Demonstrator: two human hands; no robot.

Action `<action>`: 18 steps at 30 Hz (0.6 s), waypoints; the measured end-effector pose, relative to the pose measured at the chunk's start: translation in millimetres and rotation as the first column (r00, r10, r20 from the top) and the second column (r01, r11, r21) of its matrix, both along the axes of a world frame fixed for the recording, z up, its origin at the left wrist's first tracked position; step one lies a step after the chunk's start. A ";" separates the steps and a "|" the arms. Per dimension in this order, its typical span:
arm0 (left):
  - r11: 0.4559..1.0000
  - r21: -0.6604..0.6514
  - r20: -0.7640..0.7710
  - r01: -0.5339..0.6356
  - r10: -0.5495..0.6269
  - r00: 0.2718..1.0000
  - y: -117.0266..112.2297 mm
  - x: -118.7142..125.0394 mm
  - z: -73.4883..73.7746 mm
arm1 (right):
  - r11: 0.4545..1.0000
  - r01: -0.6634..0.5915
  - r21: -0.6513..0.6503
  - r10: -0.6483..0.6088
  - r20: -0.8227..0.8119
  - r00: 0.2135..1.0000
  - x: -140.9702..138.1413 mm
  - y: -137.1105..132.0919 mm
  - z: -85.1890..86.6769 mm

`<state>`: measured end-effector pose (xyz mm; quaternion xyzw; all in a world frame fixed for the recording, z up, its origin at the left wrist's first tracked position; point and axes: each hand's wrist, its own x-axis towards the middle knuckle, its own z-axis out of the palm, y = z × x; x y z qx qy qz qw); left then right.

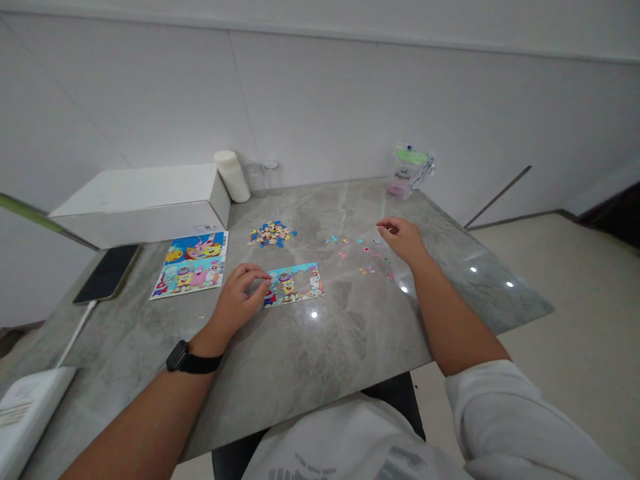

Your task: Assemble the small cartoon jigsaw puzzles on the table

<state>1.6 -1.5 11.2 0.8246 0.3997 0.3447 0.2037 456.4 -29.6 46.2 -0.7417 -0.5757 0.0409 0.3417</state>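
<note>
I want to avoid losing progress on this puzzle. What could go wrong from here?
The left hand is at the left edge of the partly assembled puzzle, so a nudge might shift it or loosen joined pieces.

The scattered loose pieces lie beside the right hand; a sweep of that arm could knock some off the table.

Those pieces could also get mixed into the nearby pile of pieces.
</note>
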 end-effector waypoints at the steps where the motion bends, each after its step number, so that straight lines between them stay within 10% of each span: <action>1: 1.000 -0.002 -0.002 -0.002 0.002 1.000 0.1 -0.1 0.3 | 1.000 0.003 -0.018 -0.002 0.039 0.999 2.1 0.2 -1.2; 10: 1.000 0.015 -0.008 0.018 -0.018 1.000 1.3 -0.8 -1.6 | 0.981 0.098 -0.168 -0.067 0.178 0.982 29.7 -0.9 -6.5; 18: 1.000 0.019 -0.004 0.013 -0.013 1.000 0.3 0.7 0.4 | 0.869 -0.024 -0.494 0.124 0.171 0.977 50.5 -4.6 -10.6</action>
